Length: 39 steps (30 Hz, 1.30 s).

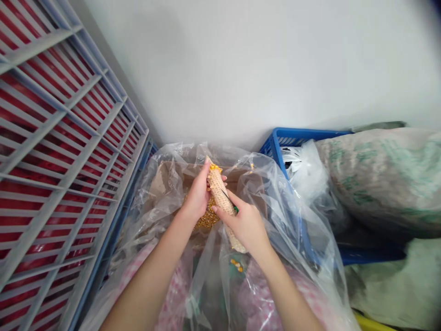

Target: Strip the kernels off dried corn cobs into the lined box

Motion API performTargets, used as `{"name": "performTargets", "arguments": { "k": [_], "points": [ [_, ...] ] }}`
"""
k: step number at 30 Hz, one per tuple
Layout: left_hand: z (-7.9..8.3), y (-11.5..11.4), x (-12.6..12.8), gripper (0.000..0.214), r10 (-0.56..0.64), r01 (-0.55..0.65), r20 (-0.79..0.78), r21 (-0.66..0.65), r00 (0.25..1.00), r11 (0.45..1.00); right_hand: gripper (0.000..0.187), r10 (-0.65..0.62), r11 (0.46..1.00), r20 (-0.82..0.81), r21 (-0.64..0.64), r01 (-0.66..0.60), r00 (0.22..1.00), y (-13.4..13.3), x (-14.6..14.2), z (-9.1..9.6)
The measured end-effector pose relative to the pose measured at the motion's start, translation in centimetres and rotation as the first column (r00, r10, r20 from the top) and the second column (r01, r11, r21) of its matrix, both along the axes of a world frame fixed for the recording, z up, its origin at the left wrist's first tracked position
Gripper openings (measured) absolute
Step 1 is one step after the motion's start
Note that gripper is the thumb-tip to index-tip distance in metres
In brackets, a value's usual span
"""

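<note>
- The left hand (200, 193) is wrapped around the far end of a pale corn cob (217, 191), which slants from far left to near right above an open cardboard box (179, 172).
- The right hand (247, 223) grips what seems to be a small green-and-dark tool (236, 209), mostly hidden by the fingers, against the cob's right side.
- Yellow kernels (215, 168) cluster at the cob's far end; otherwise it looks largely bare.
- Loose kernels (207, 218) lie in the box below, with a few more nearer, on clear plastic (148, 211).
- A slatted grey crate (65, 110) stands left; a blue crate (275, 142) and a bulging sack (382, 170) sit right.
</note>
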<state>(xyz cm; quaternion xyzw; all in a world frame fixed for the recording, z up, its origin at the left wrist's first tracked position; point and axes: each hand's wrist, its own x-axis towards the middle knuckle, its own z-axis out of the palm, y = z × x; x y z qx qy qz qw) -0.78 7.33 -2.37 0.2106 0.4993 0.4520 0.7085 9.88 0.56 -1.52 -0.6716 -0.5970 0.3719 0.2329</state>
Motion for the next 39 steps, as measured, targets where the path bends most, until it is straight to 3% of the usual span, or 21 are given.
{"name": "performTargets", "arguments": {
  "k": [3, 9, 12, 16, 19, 25, 28, 32, 39],
  "points": [
    [-0.2, 0.0, 0.0, 0.030, 0.054, -0.054, -0.001, -0.008, 0.999, 0.999, 0.043, 0.021, 1.000, 0.022, -0.010, -0.021, 1.000, -0.1, -0.1, 0.0],
    [-0.2, -0.4, 0.5, 0.025, 0.130, -0.132, 0.051, 0.033, 0.990, 0.991, 0.043, 0.049, 0.998, -0.257, -0.019, -0.056, 0.965, 0.2, 0.4, -0.4],
    [0.1, -0.4, 0.6, 0.021, 0.113, -0.114, 0.052, 0.018, 0.992, 0.993, 0.042, 0.054, 0.998, -0.301, -0.012, -0.060, 0.952, 0.4, 0.5, -0.3],
    [0.1, -0.1, 0.3, 0.029, 0.053, -0.052, -0.013, 0.051, 0.999, 0.997, 0.042, 0.038, 0.999, -0.044, 0.027, -0.037, 0.998, 0.0, 0.1, -0.1],
    [-0.3, -0.1, 0.2, 0.032, 0.066, -0.064, -0.086, 0.024, 0.994, 0.998, 0.043, 0.034, 0.999, 0.163, 0.036, -0.041, 0.986, -0.5, -0.3, -0.2],
    [-0.3, -0.4, 0.2, 0.022, 0.056, -0.055, -0.010, 0.108, 0.998, 0.993, 0.043, 0.085, 0.996, 0.061, 0.026, -0.087, 0.995, -0.3, 0.0, 0.0],
    [0.0, -0.1, 0.0, 0.027, -0.006, 0.010, -0.033, 0.116, 0.999, 0.993, 0.047, 0.046, 0.998, 0.246, 0.029, -0.055, 0.968, -0.3, -0.2, 0.1],
    [-0.4, 0.1, -0.1, 0.030, 0.054, -0.039, -0.171, 0.088, 0.984, 0.995, 0.050, 0.046, 0.996, 0.509, 0.046, -0.080, 0.860, -0.9, -1.1, -0.2],
    [-0.7, -0.5, 0.5, 0.018, 0.057, -0.053, -0.026, 0.145, 0.998, 0.988, 0.048, 0.050, 0.997, 0.474, 0.028, -0.071, 0.879, -0.9, -0.8, -0.4]
  ]
}}
